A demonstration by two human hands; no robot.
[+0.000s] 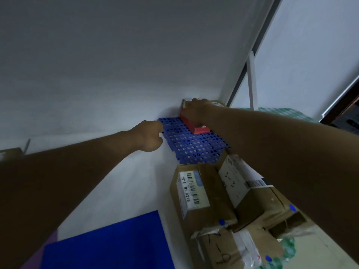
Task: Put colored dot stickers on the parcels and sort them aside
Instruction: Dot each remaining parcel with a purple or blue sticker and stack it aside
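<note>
view: head, single wide-angle | worn at head height | aimed forward and down along both outstretched arms | close above the white table [124, 191] | far wall reached behind the table

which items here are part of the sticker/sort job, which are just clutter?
Job:
red parcel under the right hand
left hand
brown cardboard parcels
blue dot stickers
blue perforated mat

Lying about:
blue sheet
purple sheet
green checked cloth

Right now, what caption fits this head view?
Right hand holds a red parcel on the blue perforated mat, beside blue-dotted cardboard parcels.
</note>
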